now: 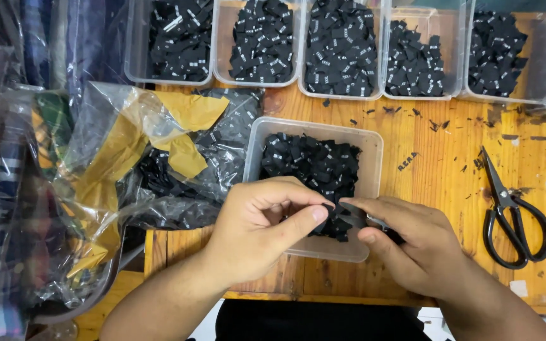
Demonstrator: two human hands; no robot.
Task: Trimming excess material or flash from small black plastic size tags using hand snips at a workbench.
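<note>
Timber tabletop (412,189) spreads under everything I see, orange-brown and flecked with black scraps. Left of the grip, a heap of clear plastic bags (96,183) lies crumpled, some with yellow paper inside and one stuffed with small black labels. Beyond the grip, along the far edge, I count a row of clear plastic tubs (339,88), each filled with black woven labels. Directly behind the grip sits a nearer clear tub (371,151), also holding a mound of the same black labels; my hands hover over its near rim. Well off to the right of the grip, black scissors (512,211) lie flat on the wood, blades pointing away from me.

My left hand (254,230) comes in from the lower left, thumb and forefinger pinched nearly shut. My right hand (406,243) comes in from the lower right, fingers likewise closed to a narrow pinch. Between the two sets of fingertips I hold a small black label (339,215), each hand gripping one end, so the label sits right at the meeting point of both pinches, just above the near tub's contents. I cannot tell whether it is a single label or a few stacked together, since the dark pile behind it hides its edges.
</note>
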